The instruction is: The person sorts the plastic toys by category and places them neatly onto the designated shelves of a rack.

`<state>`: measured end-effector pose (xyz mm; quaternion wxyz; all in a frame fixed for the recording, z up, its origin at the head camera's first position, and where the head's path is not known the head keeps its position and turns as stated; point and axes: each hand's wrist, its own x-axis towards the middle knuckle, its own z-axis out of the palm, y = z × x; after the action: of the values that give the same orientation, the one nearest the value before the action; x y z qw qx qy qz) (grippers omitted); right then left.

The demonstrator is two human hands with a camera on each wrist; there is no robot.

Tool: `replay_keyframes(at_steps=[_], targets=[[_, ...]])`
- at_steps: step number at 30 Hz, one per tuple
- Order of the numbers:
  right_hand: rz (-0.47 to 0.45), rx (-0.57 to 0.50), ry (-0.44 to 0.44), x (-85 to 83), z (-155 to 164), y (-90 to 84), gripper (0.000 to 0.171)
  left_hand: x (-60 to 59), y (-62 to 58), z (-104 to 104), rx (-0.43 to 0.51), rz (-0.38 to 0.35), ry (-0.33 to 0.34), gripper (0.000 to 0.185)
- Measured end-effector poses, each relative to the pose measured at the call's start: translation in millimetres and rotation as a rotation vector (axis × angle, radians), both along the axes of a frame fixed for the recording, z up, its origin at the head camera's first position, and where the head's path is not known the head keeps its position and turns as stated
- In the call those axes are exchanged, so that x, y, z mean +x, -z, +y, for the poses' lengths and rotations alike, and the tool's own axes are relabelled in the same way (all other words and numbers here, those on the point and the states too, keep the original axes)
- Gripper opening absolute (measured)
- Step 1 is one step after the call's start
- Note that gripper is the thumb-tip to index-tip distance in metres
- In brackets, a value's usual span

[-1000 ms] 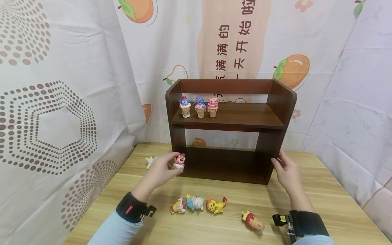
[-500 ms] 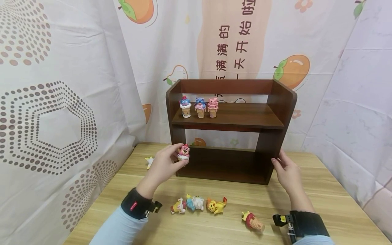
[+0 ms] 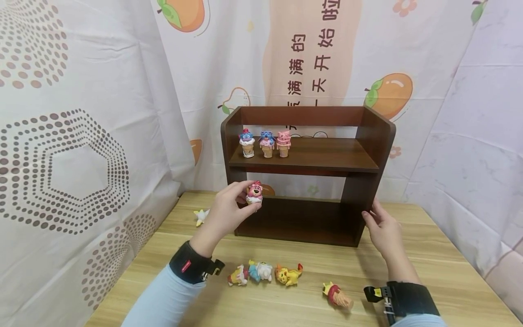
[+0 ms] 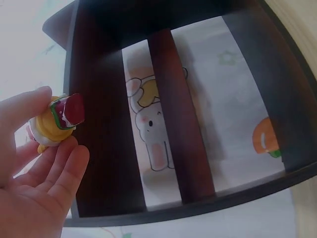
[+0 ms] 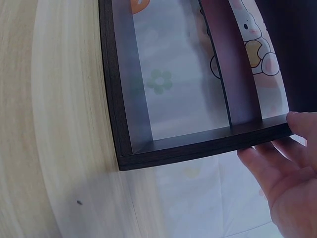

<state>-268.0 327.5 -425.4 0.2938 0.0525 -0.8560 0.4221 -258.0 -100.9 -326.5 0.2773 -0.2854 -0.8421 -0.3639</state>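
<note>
- Near the front edge of the light wooden table (image 3: 429, 272), four small toy figures lie on their sides: a yellow-and-pink one (image 3: 238, 275), a white-and-blue one (image 3: 260, 270), an orange one (image 3: 288, 274) and a crowned cone figure (image 3: 337, 295).
- The right hand (image 3: 382, 229) rests with relaxed, nearly straight fingers against the right side panel of the dark brown wooden shelf unit (image 3: 369, 136).
- The left hand (image 3: 229, 211) pinches a pink bear ice-cream-cone figure (image 3: 254, 192) in the air before the shelf's lower left opening.
- A white figure (image 3: 201, 215) lies near the table's left edge.
- Three cone figures (image 3: 266, 142) stand at the upper shelf's left end.
</note>
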Motion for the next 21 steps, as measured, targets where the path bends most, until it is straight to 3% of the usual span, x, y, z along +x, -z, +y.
replay_keyframes(at_steps=[9,21], targets=[[0.006,0.029,0.023,-0.9,0.4,-0.1,0.049,-1.6,-17.5,12.1,0.024,0.02,0.038,0.056],[0.003,0.031,0.037,0.2,-0.6,-0.2,0.048,-6.1,-41.5,30.7,0.035,0.106,0.074,0.055]])
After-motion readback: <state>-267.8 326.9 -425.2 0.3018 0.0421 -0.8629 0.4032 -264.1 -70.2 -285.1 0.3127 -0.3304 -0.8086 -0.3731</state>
